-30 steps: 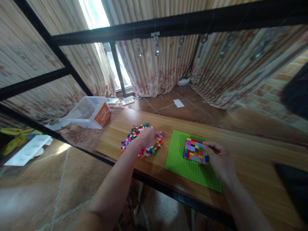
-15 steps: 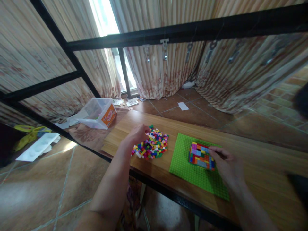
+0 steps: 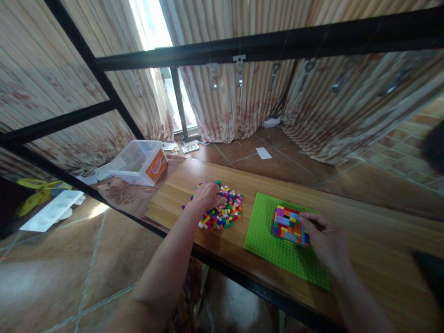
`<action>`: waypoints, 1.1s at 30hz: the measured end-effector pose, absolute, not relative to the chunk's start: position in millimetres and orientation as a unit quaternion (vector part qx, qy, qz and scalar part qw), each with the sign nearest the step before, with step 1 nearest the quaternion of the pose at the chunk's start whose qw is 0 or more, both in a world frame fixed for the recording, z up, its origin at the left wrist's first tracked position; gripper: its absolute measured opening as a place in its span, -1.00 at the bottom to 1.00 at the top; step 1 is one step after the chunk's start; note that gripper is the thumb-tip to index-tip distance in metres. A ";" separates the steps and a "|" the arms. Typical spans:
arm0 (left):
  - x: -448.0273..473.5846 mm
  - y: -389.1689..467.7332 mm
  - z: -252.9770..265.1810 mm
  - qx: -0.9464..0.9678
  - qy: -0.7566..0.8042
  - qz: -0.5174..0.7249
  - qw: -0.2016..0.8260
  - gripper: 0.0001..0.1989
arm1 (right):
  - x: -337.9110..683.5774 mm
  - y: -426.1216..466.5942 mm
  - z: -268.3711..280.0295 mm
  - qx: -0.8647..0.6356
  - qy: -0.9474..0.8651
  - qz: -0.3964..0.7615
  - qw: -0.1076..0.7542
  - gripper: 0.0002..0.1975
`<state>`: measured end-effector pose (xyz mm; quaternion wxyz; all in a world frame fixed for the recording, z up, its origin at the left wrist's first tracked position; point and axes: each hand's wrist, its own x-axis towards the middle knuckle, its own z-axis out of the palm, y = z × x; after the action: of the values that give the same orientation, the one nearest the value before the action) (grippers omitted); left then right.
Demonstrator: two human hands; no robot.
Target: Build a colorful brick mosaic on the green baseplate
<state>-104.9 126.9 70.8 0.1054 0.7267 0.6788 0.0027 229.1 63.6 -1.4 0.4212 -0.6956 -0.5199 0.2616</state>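
Note:
My left hand (image 3: 207, 196) rests over a spread pile of small coloured toy bricks (image 3: 225, 215) on the wooden table. Its fingers are bent down and together among the bricks, and what they pinch, if anything, is hidden. On the green baseplate (image 3: 258, 222) sits a low rectangular block of toy bricks (image 3: 289, 225) in many colours. My right hand (image 3: 324, 236) pinches the block's far right corner between thumb and index finger. Whether a loose brick is also in that pinch is too small to tell.
The long wooden table (image 3: 374, 245) has a dark front edge. Beyond its left end stands a clear plastic bin (image 3: 133, 162) with an orange label. A black metal frame (image 3: 208, 55) crosses in front of the curtains. White trays (image 3: 52, 212) lie on the tiled floor.
My left hand has moved right and slightly down, deeper over the brick pile. My right hand stays at the block's corner, almost unmoved.

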 end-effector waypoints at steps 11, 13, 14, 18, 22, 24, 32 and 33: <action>-101.5 126.9 71.6 0.718 0.680 0.034 0.146 -0.83 | 227.2 63.4 1.7 -0.684 -0.530 0.246 0.437 -0.63; -100.8 126.9 71.4 0.719 0.680 0.035 0.141 -0.80 | 227.4 63.4 1.8 -0.684 -0.530 0.248 0.437 -0.63; -100.0 127.1 71.2 0.717 0.683 0.035 0.135 -0.78 | 227.5 63.4 1.7 -0.684 -0.529 0.248 0.436 -0.63; -94.5 128.4 71.3 0.704 0.700 0.024 0.113 -0.73 | 228.1 63.4 1.1 -0.685 -0.526 0.252 0.436 -0.64; -90.4 128.4 72.7 0.703 0.704 0.006 0.101 -0.74 | 228.0 63.7 1.3 -0.689 -0.524 0.254 0.432 -0.64; -90.2 128.0 73.6 0.702 0.705 0.003 0.100 -0.74 | 227.9 63.9 1.8 -0.688 -0.524 0.253 0.433 -0.64; -85.6 132.0 74.7 0.675 0.732 0.038 0.086 -0.55 | 228.5 63.1 1.9 -0.680 -0.533 0.256 0.434 -0.62; -83.8 133.1 74.1 0.674 0.733 0.043 0.081 -0.55 | 228.7 62.9 1.8 -0.679 -0.534 0.255 0.434 -0.61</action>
<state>-83.8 133.1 74.1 0.0810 0.6735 0.7335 0.0427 228.7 62.9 1.8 0.4341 -0.6793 -0.5338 0.2555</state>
